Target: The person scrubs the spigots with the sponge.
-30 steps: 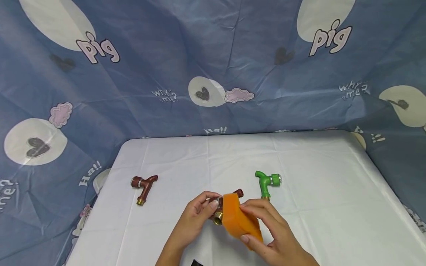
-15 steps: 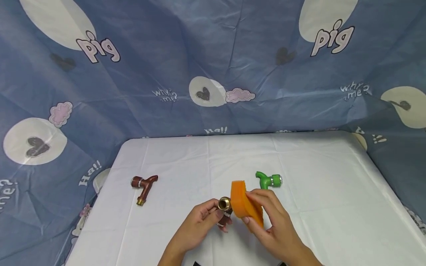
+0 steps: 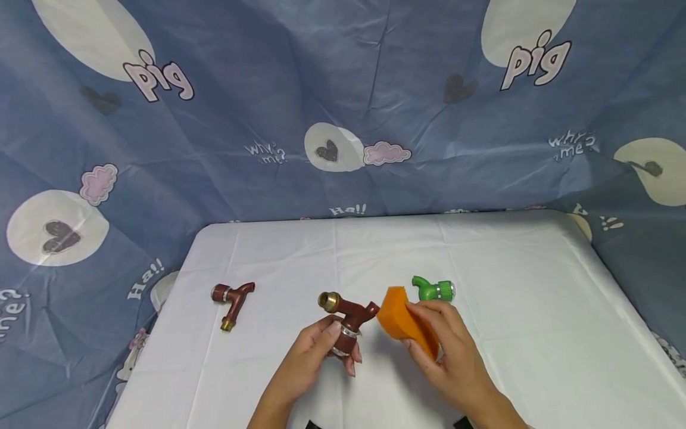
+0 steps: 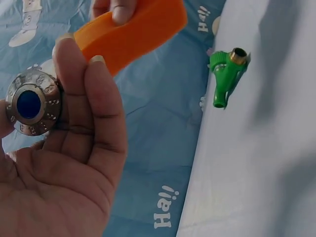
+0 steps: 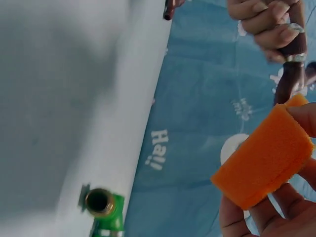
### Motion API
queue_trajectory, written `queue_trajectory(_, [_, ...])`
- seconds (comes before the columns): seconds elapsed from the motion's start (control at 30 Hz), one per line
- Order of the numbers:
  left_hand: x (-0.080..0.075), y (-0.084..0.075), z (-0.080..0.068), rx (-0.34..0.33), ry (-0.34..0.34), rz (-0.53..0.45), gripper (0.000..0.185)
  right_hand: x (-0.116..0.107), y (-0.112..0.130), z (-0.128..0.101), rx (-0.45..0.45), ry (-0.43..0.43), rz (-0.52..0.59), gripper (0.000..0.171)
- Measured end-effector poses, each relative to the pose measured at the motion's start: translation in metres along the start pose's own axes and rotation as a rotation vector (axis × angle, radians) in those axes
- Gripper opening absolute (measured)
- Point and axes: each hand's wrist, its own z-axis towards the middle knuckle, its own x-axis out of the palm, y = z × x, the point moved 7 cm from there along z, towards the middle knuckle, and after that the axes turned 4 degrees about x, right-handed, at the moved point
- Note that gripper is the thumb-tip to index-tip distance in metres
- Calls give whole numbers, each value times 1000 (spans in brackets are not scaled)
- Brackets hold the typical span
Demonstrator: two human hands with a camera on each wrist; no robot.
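Note:
My left hand (image 3: 311, 354) grips a brown faucet (image 3: 351, 313) by its knob end, above the white table. The faucet's brass threaded inlet points up and left, its spout to the right. In the left wrist view the knob's silver cap with a blue centre (image 4: 30, 104) shows by the fingers. My right hand (image 3: 455, 354) pinches an orange sponge (image 3: 402, 316) between thumb and fingers. The sponge's left edge is close to the faucet's spout; whether they touch I cannot tell. In the right wrist view the sponge (image 5: 266, 158) looks thick and block-shaped.
A second brown faucet (image 3: 233, 304) lies at the table's left. Behind my right hand lies a green faucet (image 3: 434, 290), partly hidden in the head view. The white-covered table (image 3: 514, 268) ends at a blue printed cloth (image 3: 343, 101) at the back.
My left hand has turned the brown faucet, so its brass inlet swung up and left and the spout now points right. The sponge has moved right and slightly up, off the faucet's body.

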Motion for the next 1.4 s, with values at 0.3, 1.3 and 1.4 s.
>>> queue_trajectory(0.3, [-2,6,0,-21,-57,9,38,-7,12,4,-69,-55,64,52])
queue_trajectory(1.3, [20,7,2,-90,-116,68,40,9,48,8,-380,-95,-111,30])
queue_trajectory(1.4, [20,9,3,-90,-113,25,42,5,37,8,-322,-84,-136,33])
